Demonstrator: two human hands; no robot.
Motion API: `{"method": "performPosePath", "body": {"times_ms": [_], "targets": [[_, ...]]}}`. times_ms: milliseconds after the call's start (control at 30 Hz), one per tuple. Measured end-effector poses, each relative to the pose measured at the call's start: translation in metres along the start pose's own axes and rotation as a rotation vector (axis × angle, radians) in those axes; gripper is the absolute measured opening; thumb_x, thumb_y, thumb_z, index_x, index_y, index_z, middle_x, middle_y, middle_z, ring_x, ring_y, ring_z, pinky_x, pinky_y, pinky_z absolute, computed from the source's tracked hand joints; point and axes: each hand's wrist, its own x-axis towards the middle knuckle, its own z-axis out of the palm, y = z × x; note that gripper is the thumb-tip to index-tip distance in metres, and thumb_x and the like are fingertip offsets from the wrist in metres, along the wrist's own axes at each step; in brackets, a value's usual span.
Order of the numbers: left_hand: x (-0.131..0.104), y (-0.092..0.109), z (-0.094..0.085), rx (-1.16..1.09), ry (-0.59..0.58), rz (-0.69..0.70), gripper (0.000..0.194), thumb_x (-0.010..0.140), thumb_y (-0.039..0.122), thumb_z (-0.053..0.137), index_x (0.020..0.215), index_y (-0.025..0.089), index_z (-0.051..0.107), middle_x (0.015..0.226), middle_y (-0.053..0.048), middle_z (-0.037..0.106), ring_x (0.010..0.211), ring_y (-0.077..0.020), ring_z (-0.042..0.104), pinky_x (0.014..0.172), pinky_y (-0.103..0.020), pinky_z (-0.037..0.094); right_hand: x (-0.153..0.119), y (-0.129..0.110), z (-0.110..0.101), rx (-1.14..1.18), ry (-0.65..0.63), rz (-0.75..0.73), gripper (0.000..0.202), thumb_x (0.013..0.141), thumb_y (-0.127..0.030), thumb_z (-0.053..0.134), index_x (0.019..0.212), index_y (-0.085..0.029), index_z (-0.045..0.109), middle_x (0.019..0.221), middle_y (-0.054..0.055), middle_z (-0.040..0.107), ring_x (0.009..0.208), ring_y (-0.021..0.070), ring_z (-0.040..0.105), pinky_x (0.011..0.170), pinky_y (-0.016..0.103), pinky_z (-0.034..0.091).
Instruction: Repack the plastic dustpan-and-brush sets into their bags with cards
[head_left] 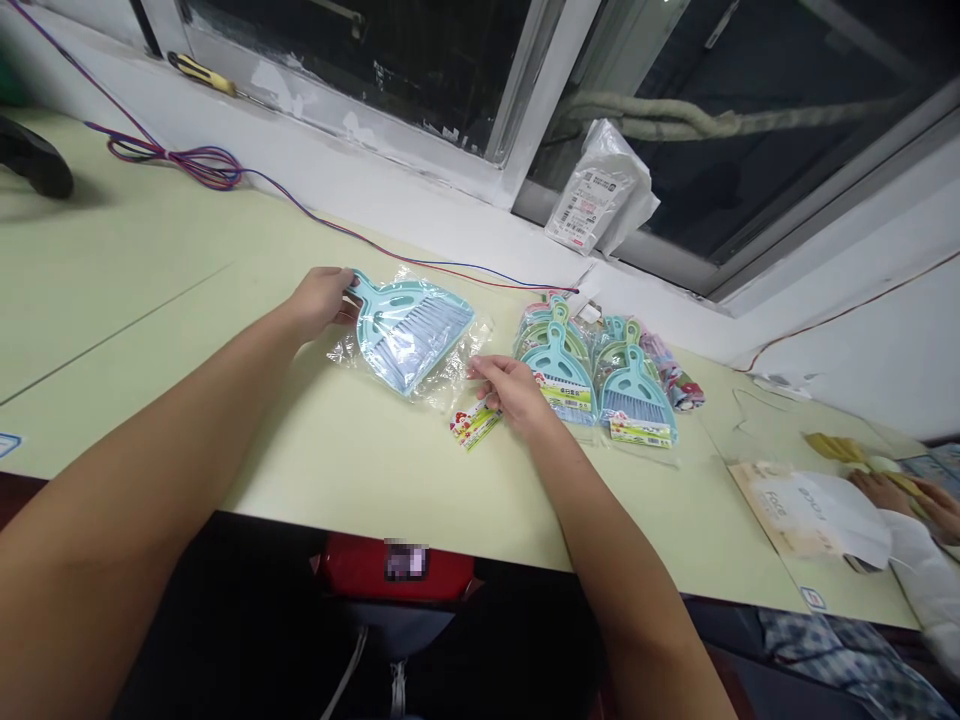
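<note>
A light-blue dustpan and brush set [416, 335] lies tilted inside a clear plastic bag [442, 385] above the pale table. My left hand [322, 300] is closed around the handle end of the set, at its upper left. On the other side, my right hand [510, 388] pinches the bag's open-looking edge between thumb and fingers. A printed card with red and green pictures [474, 425] hangs just below my right fingers. To the right of that hand stand two stacks of bagged dustpan sets, a nearer stack [559, 365] and a farther one [636, 395].
Coiled red and blue wires [202, 165] run along the wall. A screwdriver [201, 75] and a white plastic packet [596, 200] rest on the window ledge. At far right, another person's hands [911, 498] work by a printed bag [810, 510]. A red object [360, 570] sits below the table edge.
</note>
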Motion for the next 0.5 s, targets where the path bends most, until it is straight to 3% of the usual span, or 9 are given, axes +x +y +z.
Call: {"method": "performPosePath", "body": {"times_ms": [133, 267, 400, 500], "targets": [[-0.001, 0.001, 0.000, 0.050, 0.038, -0.002, 0.014, 0.090, 0.035, 0.058, 0.085, 0.022, 0.056, 0.076, -0.005, 0.062, 0.054, -0.0185, 0.059, 0.055, -0.034, 0.052, 0.001, 0.002, -0.001, -0.009, 0.025, -0.023, 0.020, 0.080, -0.035, 0.080, 0.086, -0.017, 0.074, 0.087, 0.005, 0.077, 0.046, 0.0033, 0.047, 0.035, 0.015, 0.029], [-0.004, 0.005, 0.000, 0.063, 0.107, -0.002, 0.014, 0.094, 0.035, 0.053, 0.086, 0.023, 0.053, 0.075, -0.004, 0.060, 0.054, -0.0184, 0.057, 0.055, -0.034, 0.051, -0.002, -0.003, -0.001, -0.009, 0.036, 0.020, 0.022, 0.082, -0.037, 0.079, 0.085, -0.017, 0.072, 0.091, 0.007, 0.077, 0.048, 0.0045, 0.050, 0.035, 0.016, 0.028], [-0.006, 0.005, 0.004, 0.065, 0.075, 0.013, 0.016, 0.090, 0.038, 0.057, 0.085, 0.024, 0.052, 0.075, -0.004, 0.059, 0.054, -0.0189, 0.057, 0.054, -0.034, 0.050, -0.007, -0.003, 0.005, -0.072, -0.116, 0.095, 0.035, 0.083, -0.050, 0.079, 0.088, -0.016, 0.072, 0.102, 0.012, 0.077, 0.052, 0.0075, 0.057, 0.033, 0.018, 0.029], [-0.006, 0.004, 0.007, 0.051, 0.043, 0.033, 0.019, 0.088, 0.040, 0.060, 0.084, 0.023, 0.053, 0.076, -0.005, 0.059, 0.054, -0.0194, 0.057, 0.053, -0.035, 0.050, -0.010, 0.001, 0.011, -0.101, -0.194, 0.088, 0.032, 0.080, -0.045, 0.083, 0.085, -0.015, 0.071, 0.097, 0.010, 0.076, 0.049, 0.0057, 0.053, 0.033, 0.018, 0.027]]}}
